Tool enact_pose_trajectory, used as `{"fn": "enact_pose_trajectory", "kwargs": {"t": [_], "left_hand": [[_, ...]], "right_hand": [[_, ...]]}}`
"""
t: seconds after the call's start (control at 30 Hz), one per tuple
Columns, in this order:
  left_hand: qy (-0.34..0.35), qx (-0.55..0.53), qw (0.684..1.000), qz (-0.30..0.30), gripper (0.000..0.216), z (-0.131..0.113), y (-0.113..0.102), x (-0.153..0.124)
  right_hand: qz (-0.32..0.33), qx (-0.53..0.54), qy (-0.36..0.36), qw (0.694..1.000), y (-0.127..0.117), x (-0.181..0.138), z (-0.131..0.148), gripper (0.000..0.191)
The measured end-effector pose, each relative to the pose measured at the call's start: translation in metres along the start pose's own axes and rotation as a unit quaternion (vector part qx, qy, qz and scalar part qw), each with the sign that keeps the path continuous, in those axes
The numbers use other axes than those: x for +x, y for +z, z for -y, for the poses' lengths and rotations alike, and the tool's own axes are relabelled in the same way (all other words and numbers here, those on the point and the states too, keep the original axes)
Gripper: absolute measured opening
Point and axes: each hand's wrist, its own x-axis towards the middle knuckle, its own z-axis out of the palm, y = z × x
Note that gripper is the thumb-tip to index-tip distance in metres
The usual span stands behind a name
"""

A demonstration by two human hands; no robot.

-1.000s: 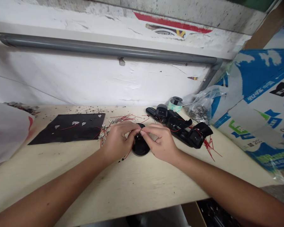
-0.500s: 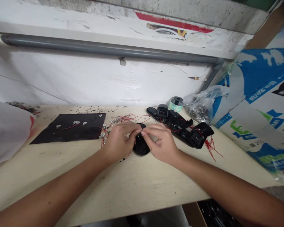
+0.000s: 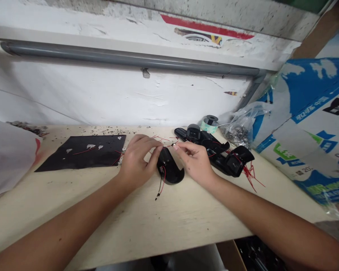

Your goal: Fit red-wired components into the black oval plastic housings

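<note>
My left hand (image 3: 138, 156) is closed in a pinch, with the end of a short red wire (image 3: 168, 145) at its fingertips. My right hand (image 3: 196, 160) pinches a small metal piece (image 3: 174, 144) at the other end of that wire. The piece is too small to make out fully. Below the fingers, a glossy black plastic housing (image 3: 173, 171) with a rounded near end lies on the table. From it run a red and a black lead toward me, ending in a small black connector (image 3: 157, 195).
Left of my hands lies a black sheet (image 3: 81, 154) with small metal parts on it. Several black housings with red wires (image 3: 234, 163) lie to the right. Behind them stand a tape roll (image 3: 209, 123), a clear bag of small parts (image 3: 238, 131) and a large printed carton (image 3: 307, 128).
My fingertips have drawn slightly apart and away from me, and the red wire now shows between them. The black housing is more exposed, its leads now lying in view toward me.
</note>
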Motion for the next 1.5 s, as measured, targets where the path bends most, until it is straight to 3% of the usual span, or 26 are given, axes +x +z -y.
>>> {"fn": "enact_pose_trajectory", "kwargs": {"t": [0.1,0.2,0.43,0.67,0.77,0.93,1.1,1.23,1.37,1.5], "left_hand": [[0.000,-0.023,0.999,0.032,0.008,-0.001,-0.002,-0.001],[-0.033,-0.048,0.994,0.088,0.010,0.000,0.001,-0.005],[-0.110,-0.052,0.992,0.045,0.014,0.003,0.007,-0.009],[-0.224,-0.145,0.962,0.050,0.012,0.002,0.012,-0.009],[-0.234,-0.170,0.955,0.067,0.013,0.002,0.012,-0.008],[-0.225,-0.101,0.967,0.062,0.014,0.000,0.009,-0.007],[-0.211,-0.014,0.972,0.100,0.016,0.007,0.008,-0.009],[-0.213,0.009,0.972,0.094,0.016,0.015,0.009,-0.012],[-0.210,-0.016,0.973,0.093,0.017,0.016,0.010,-0.014],[-0.222,-0.035,0.969,0.104,0.018,0.014,0.011,-0.016]], "right_hand": [[-0.059,0.093,0.081,0.991,0.000,0.004,-0.007,0.021],[-0.057,0.165,0.120,0.977,0.003,0.002,-0.007,0.024],[0.053,0.102,0.084,0.990,0.009,-0.004,0.001,0.019],[0.093,0.081,0.034,0.992,0.009,-0.005,0.001,0.016],[0.111,0.076,0.035,0.990,0.010,-0.007,-0.001,0.016],[0.089,0.043,0.058,0.993,0.007,-0.005,-0.001,0.019],[0.054,-0.012,0.061,0.997,-0.002,0.001,-0.002,0.016],[0.068,-0.134,0.032,0.988,-0.006,0.001,-0.001,0.015],[0.099,-0.270,0.036,0.957,-0.007,-0.002,-0.001,0.019],[0.130,-0.274,0.048,0.952,-0.006,-0.004,-0.003,0.024]]}}
